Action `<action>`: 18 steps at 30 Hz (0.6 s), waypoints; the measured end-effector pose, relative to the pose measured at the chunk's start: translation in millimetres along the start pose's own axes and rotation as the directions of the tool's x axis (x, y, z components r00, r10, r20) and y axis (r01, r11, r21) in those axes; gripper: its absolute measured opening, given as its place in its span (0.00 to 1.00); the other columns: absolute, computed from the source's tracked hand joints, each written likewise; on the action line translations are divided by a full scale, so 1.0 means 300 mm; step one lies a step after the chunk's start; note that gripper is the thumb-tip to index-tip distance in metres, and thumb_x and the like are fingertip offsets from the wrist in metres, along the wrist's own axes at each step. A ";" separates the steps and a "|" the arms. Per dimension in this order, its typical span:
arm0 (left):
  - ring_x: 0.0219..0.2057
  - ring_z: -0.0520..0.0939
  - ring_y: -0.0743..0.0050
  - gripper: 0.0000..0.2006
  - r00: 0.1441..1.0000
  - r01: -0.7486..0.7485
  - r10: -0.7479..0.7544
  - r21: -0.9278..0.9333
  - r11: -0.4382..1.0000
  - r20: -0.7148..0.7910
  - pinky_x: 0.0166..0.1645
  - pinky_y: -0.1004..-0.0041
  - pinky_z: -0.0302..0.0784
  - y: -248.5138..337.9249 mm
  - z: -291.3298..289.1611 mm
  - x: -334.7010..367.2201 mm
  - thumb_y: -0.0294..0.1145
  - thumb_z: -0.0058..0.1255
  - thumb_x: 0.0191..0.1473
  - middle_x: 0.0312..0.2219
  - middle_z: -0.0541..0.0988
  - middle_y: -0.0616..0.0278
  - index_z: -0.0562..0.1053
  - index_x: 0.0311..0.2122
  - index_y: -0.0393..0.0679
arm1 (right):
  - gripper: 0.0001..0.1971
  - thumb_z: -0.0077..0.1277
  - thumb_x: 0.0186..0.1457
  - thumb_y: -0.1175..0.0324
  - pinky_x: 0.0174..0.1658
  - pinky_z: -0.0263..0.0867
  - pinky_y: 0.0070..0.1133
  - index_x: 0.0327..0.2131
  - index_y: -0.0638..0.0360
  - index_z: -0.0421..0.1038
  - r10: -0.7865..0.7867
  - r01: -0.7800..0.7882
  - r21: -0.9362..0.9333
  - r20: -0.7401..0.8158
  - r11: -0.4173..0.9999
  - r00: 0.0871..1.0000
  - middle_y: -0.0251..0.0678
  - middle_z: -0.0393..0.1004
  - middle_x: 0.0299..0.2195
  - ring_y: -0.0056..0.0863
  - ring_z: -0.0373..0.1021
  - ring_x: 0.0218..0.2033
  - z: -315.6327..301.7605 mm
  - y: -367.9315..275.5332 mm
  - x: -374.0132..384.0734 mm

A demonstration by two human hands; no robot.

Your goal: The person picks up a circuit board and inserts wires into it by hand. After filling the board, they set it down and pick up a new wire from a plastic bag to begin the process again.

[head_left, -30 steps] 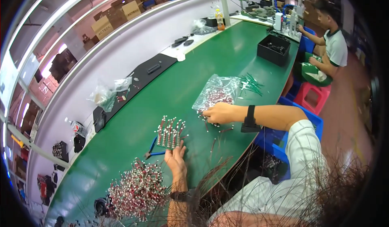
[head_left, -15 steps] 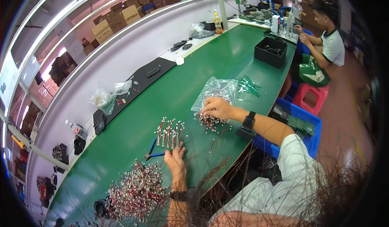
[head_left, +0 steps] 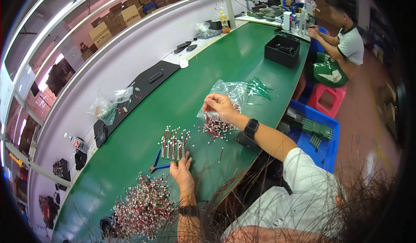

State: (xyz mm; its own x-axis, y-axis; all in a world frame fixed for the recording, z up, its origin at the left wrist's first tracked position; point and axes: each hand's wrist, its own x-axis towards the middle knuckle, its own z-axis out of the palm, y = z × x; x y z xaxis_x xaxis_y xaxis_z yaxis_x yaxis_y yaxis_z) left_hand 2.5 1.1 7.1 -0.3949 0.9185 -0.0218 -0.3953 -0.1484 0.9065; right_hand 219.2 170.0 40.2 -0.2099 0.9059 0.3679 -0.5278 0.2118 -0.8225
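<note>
A small panel [head_left: 173, 153] with rows of short red wires with white ends lies on the green table. My left hand [head_left: 182, 172] has its thumb and fingers closed at the panel's near edge. My right hand [head_left: 222, 107] is raised over a small pile of red wires [head_left: 216, 126], fingertips pinched together; what is between them is too small to make out. Beside the panel lie blue-handled cutters [head_left: 158, 163]. A large heap of similar red wires [head_left: 145, 206] is close by my left forearm. Behind the right hand lies a clear plastic bag [head_left: 227, 89].
Green strips [head_left: 259, 88] lie past the bag. A black box [head_left: 282, 52] stands farther along the green table [head_left: 190, 102]. A blue crate [head_left: 323, 150] with green boards sits off the table's right edge. A co-worker [head_left: 346, 43] sits beyond a pink stool [head_left: 327, 99].
My right hand has lifted off the small wire pile, fingers still pinched. My left hand stays at the panel's edge. The whole view has shifted slightly.
</note>
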 end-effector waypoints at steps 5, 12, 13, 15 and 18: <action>0.46 0.80 0.54 0.07 1.000 0.007 -0.007 -0.006 1.000 0.002 0.41 0.70 0.81 -0.001 0.008 0.002 0.20 0.41 0.56 0.33 0.72 0.60 0.66 0.40 0.31 | 0.07 0.47 0.62 0.66 0.36 0.73 0.23 0.37 0.60 0.69 0.014 -0.011 0.061 -0.060 0.998 0.998 0.33 0.74 0.29 0.24 0.73 0.29 0.018 0.007 0.037; 0.44 0.81 0.56 0.09 1.000 0.010 -0.010 0.009 1.000 -0.016 0.38 0.71 0.82 -0.013 -0.006 0.012 0.18 0.40 0.55 0.37 0.75 0.57 0.67 0.41 0.32 | 0.07 0.47 0.62 0.65 0.30 0.72 0.22 0.39 0.56 0.69 -0.053 0.073 0.241 -0.088 0.968 0.995 0.31 0.72 0.27 0.20 0.69 0.24 0.115 -0.012 0.132; 0.44 0.81 0.56 0.09 1.000 0.014 -0.014 0.007 1.000 -0.023 0.38 0.71 0.82 -0.010 -0.003 0.011 0.19 0.40 0.55 0.37 0.75 0.57 0.67 0.41 0.32 | 0.06 0.46 0.63 0.65 0.26 0.69 0.19 0.39 0.56 0.69 -0.024 0.038 0.193 -0.075 0.981 0.997 0.30 0.71 0.26 0.18 0.67 0.22 0.138 -0.005 0.141; 0.44 0.81 0.56 0.09 1.000 0.007 -0.007 -0.006 1.000 -0.029 0.38 0.71 0.82 -0.014 -0.008 0.010 0.19 0.40 0.55 0.36 0.75 0.58 0.67 0.42 0.33 | 0.06 0.45 0.63 0.66 0.23 0.67 0.17 0.39 0.56 0.68 0.004 0.005 0.142 -0.066 0.990 0.998 0.29 0.70 0.25 0.17 0.65 0.21 0.175 0.016 0.143; 0.44 0.81 0.56 0.10 1.000 0.009 -0.008 0.009 1.000 -0.025 0.39 0.70 0.81 -0.009 0.003 0.003 0.19 0.40 0.55 0.38 0.75 0.57 0.66 0.43 0.33 | 0.06 0.43 0.64 0.67 0.19 0.58 0.13 0.39 0.56 0.68 0.028 -0.029 0.024 0.018 0.999 0.999 0.26 0.65 0.22 0.13 0.60 0.19 0.184 0.069 0.117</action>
State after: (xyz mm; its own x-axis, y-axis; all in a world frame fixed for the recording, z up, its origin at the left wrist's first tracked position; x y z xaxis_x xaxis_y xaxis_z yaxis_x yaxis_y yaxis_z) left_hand 3.9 2.6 4.9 -0.4124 0.9101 -0.0401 -0.3910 -0.1371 0.9101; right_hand 155.4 185.9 60.1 -0.2394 0.9049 0.3520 -0.5409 0.1767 -0.8223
